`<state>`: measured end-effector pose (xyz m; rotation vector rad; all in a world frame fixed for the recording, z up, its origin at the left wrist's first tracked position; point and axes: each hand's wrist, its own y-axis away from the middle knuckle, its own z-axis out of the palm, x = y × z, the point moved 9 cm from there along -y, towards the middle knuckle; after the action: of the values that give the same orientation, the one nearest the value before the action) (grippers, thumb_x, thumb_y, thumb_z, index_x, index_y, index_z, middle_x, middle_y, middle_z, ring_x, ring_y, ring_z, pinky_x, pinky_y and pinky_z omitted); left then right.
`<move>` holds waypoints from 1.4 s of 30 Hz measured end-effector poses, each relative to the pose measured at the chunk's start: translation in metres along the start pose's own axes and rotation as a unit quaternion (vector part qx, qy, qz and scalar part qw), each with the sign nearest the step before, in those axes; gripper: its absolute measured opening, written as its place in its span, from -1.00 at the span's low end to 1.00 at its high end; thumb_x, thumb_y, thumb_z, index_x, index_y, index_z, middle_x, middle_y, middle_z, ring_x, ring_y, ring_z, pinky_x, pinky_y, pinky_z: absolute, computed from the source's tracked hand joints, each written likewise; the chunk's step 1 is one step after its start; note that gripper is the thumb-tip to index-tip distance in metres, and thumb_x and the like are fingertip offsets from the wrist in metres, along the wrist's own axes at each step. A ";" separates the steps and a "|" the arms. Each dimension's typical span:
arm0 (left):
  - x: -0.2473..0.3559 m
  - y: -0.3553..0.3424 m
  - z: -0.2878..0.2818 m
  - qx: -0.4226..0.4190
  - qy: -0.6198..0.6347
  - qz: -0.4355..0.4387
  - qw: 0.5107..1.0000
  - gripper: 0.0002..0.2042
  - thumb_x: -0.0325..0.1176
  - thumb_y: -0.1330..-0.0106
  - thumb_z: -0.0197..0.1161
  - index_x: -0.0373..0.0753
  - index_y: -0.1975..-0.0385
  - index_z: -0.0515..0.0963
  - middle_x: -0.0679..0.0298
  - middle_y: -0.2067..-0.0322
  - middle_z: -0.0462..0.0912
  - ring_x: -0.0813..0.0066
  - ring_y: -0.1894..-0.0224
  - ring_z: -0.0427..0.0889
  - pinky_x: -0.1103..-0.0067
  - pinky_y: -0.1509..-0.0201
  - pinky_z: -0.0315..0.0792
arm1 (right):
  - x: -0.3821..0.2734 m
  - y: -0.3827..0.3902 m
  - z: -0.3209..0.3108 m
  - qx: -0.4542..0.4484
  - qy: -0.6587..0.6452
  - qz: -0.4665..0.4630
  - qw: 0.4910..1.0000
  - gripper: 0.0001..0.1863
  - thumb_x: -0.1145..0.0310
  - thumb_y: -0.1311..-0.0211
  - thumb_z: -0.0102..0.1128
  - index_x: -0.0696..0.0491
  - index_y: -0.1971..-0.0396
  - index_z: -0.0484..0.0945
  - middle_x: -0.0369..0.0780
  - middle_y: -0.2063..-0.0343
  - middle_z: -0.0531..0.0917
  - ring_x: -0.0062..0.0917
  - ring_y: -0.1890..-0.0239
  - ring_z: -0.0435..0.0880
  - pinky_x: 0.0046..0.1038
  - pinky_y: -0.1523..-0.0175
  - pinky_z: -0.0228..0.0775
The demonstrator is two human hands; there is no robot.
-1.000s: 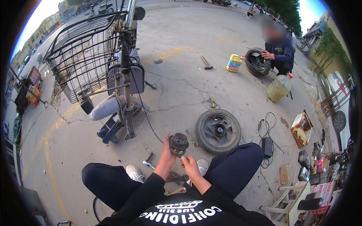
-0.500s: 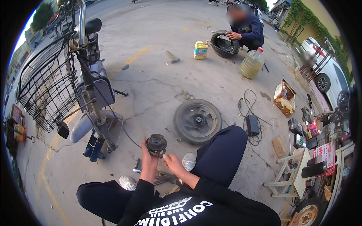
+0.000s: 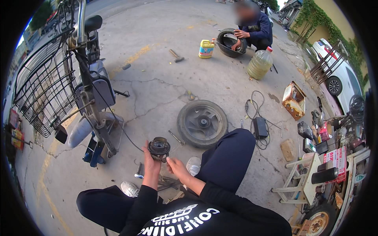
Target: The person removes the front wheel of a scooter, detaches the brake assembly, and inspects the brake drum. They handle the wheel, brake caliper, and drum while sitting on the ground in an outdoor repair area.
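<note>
A dark, round drum brake plate [image 3: 159, 146] with a raised rim is held up over the ground between my knees. My left hand [image 3: 151, 164] grips it from the left and below, fingers wrapped round its side. On its lower right, my right hand [image 3: 177, 168] has its fingers closed at the edge; what they pinch is too small to make out. A thin black cable [image 3: 125, 133] runs from the bicycle-like scooter [image 3: 96, 86] down to the brake plate. Just beyond my hands, a spoked wheel with a tyre [image 3: 202, 122] lies flat on the concrete.
Loose tools [image 3: 167, 183] lie below my hands, a metal rod [image 3: 176, 137] beside the wheel. A black power adapter [image 3: 260, 128] and a rusty box [image 3: 294, 100] are to the right, near a cluttered stool [image 3: 301, 183]. Farther off, a crouching person handles a black basin [image 3: 232, 43].
The brake plate is tilted a little more toward me, both hands still at it. The view has shifted slightly. The other person's second hand now reaches into the basin.
</note>
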<state>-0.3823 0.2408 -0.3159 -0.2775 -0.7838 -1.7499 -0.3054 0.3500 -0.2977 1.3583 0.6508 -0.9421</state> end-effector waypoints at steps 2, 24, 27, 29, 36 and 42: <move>-0.001 0.001 -0.001 0.007 -0.002 -0.001 1.000 -0.33 0.19 -0.39 -0.21 -0.02 -0.40 -0.07 0.23 -0.23 0.31 0.27 -0.21 0.39 0.24 -0.25 0.32 | 0.008 0.001 0.002 -0.020 -0.032 0.047 0.998 -0.53 -0.05 -0.37 -0.01 0.13 0.40 0.46 -0.35 0.59 0.46 -0.68 0.56 0.41 -0.61 0.42 0.30; 0.004 0.005 -0.001 0.028 0.011 -0.021 0.999 -0.30 0.26 -0.35 -0.22 0.05 -0.40 -0.08 0.27 -0.24 0.31 0.25 -0.21 0.39 0.20 -0.19 0.37 | -0.035 0.014 0.004 0.061 0.209 -0.202 0.955 -0.71 0.28 -0.29 0.16 0.22 0.26 0.39 -0.10 0.44 0.59 -0.39 0.31 0.61 -0.39 0.16 0.41; 0.004 0.004 -0.003 0.030 0.028 -0.019 0.999 -0.30 0.27 -0.34 -0.21 0.08 -0.40 -0.07 0.28 -0.24 0.30 0.25 -0.22 0.38 0.19 -0.19 0.36 | -0.036 0.014 0.004 0.056 0.194 -0.206 0.957 -0.69 0.22 -0.32 0.13 0.22 0.28 0.41 -0.13 0.47 0.58 -0.43 0.37 0.59 -0.42 0.20 0.42; 0.003 0.005 -0.001 0.032 0.028 -0.022 0.999 -0.30 0.27 -0.33 -0.21 0.07 -0.40 -0.06 0.28 -0.24 0.30 0.24 -0.23 0.37 0.18 -0.21 0.34 | -0.022 0.006 0.001 0.036 0.126 -0.146 0.981 -0.65 0.15 -0.35 0.08 0.21 0.32 0.43 -0.18 0.50 0.57 -0.49 0.42 0.56 -0.46 0.25 0.40; 0.002 0.007 -0.002 0.037 0.016 -0.020 0.999 -0.30 0.27 -0.34 -0.20 0.06 -0.40 -0.05 0.29 -0.25 0.30 0.25 -0.23 0.36 0.18 -0.23 0.31 | 0.004 -0.003 0.008 -0.024 -0.002 -0.033 0.999 -0.56 0.04 -0.40 -0.05 0.17 0.41 0.47 -0.27 0.54 0.53 -0.62 0.49 0.47 -0.55 0.33 0.34; 0.000 0.002 -0.006 0.045 -0.008 -0.029 0.999 -0.30 0.26 -0.34 -0.20 0.06 -0.40 -0.06 0.28 -0.25 0.30 0.25 -0.24 0.35 0.19 -0.24 0.31 | -0.009 -0.005 0.000 0.052 0.140 -0.163 0.975 -0.70 0.20 -0.34 0.07 0.19 0.34 0.45 -0.21 0.48 0.58 -0.55 0.39 0.53 -0.47 0.24 0.38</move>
<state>-0.3788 0.2363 -0.3199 -0.2099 -0.8870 -1.7623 -0.3138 0.3514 -0.2929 1.5207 1.0765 -1.0649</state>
